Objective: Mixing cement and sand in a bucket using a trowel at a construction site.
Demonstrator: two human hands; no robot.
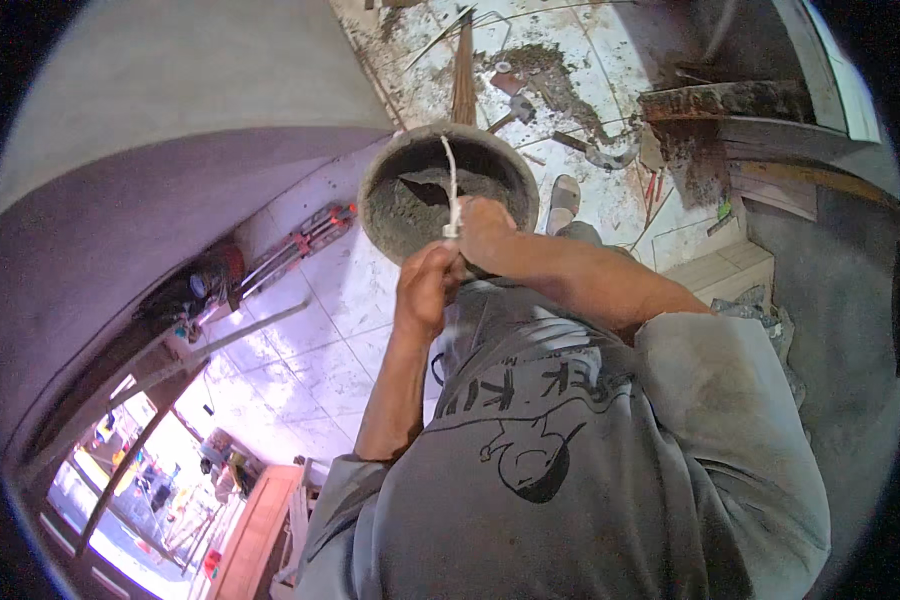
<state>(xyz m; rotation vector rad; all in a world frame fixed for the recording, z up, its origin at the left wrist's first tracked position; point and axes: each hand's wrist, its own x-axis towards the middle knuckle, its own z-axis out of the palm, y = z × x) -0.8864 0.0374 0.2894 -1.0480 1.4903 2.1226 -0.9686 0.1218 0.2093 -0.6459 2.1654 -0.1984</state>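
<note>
My left hand (pixel 429 283) and my right hand (pixel 486 231) are close together over the near rim of a round bucket (pixel 375 161). Both are closed on a thin whitish cord or strip (pixel 451 169), which runs up from my fingers across the bucket's opening towards its far rim. A small pale piece sits on it between the hands; what it is cannot be told. Inside the bucket lies grey mortar or cement mix (pixel 405 208), with a dark pointed blade, perhaps a trowel's (pixel 427 189), resting on it.
Beyond the bucket, a stick broom (pixel 463 75), a hammer (pixel 521 109), debris (pixel 562 82) and red-handled pliers (pixel 654 185) lie on the tiled floor. A red tool with metal rails (pixel 307 240) and a long bar (pixel 270 321) are at the left. A step (pixel 727 266) stands at the right.
</note>
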